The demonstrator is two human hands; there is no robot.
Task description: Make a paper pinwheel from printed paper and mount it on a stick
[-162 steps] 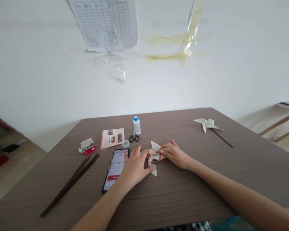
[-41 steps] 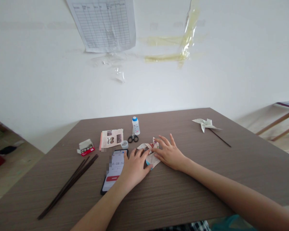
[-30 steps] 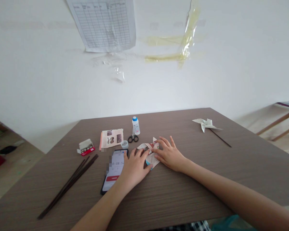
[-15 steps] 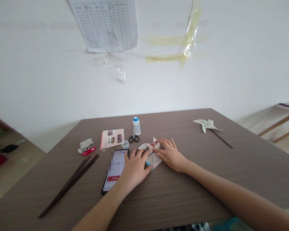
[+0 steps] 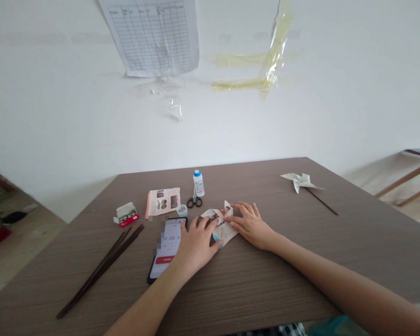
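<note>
A folded piece of printed paper (image 5: 223,227) lies on the brown table (image 5: 266,280) between my hands. My left hand (image 5: 196,245) lies flat on its left part, fingers stretched forward, the wrist beside a phone (image 5: 168,247) with a timer on its screen. My right hand (image 5: 250,225) presses on the paper's right side with fingers spread and flat. One small flap of the paper stands up near my right fingertips.
Behind the paper are small scissors (image 5: 194,201), a glue bottle (image 5: 198,182), a small cap (image 5: 182,210), printed sheets (image 5: 163,201) and a small red-and-white box (image 5: 126,214). Long dark sticks (image 5: 101,268) lie at left. A white paper pinwheel (image 5: 301,181) on a stick lies at far right.
Since 5.4 s ago the paper has been flattened into a more compact fold. Over the last second my right hand slid slightly right along it; my left hand stayed put.
</note>
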